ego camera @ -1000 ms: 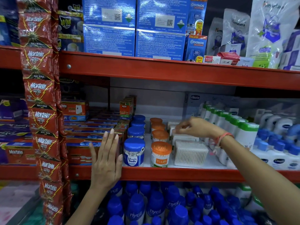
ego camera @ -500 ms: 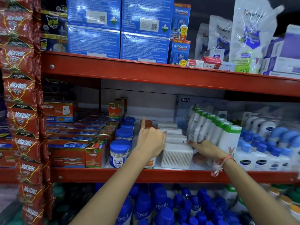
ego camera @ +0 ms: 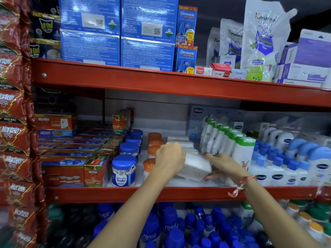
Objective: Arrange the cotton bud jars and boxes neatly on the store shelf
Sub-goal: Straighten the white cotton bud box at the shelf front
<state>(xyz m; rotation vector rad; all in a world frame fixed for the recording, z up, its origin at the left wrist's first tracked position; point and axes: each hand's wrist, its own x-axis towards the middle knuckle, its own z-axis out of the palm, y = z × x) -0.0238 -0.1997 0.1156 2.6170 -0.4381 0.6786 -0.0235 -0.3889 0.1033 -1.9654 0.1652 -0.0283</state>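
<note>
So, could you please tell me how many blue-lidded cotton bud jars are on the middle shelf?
4, in one row running front to back: the front jar, the second, the third and the rearmost. More may be hidden behind.

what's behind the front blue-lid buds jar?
Behind the front blue-lid jar, a file of three more blue-lid jars runs toward the shelf back, lids showing. Their lower bodies are mostly hidden by the jar in front, so labels there can't be read.
</note>
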